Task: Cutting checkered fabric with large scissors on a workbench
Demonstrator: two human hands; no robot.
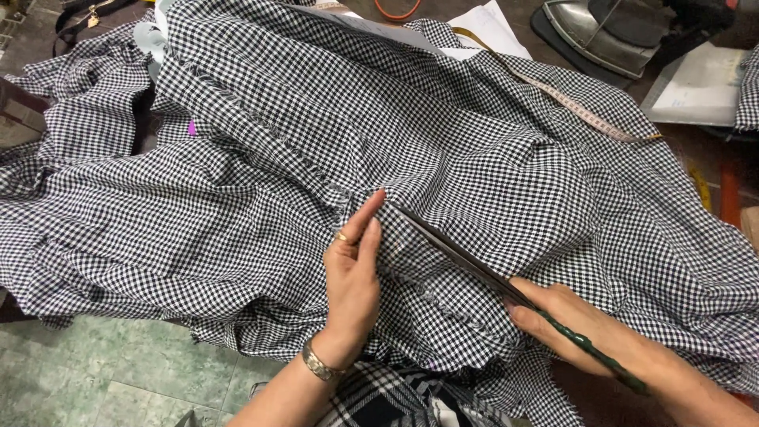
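Right hand (565,328): grip closed around the dark green handles of a pair of large scissors (490,273). Fingers wrap over the handles; forearm enters from the lower right edge and runs up and to the left. The long dark blades lie low against the cloth and point up-left, tips ending just beside the left fingertips. Cannot tell how far the blades are parted.

Left hand (352,277): flat, palm down, fingers straight and together, pointing up and slightly right. Grip not closed on anything; the hand presses the cloth beside the blades. Ring (341,236) on one finger, metal wristwatch (319,365) on the wrist. Forearm enters from the bottom edge.

Black-and-white gingham fabric (443,134): spread in loose folds over most of the counter (711,150), frayed edge running diagonally down toward the left fingertips. Its left part hangs over the edge above a green tiled floor (103,372).

Farther out: measuring tape (581,111) lying across the fabric's upper right part; flat iron (605,32) at the top right, on the counter; white paper sheets (490,28) at the top, partly under the cloth.
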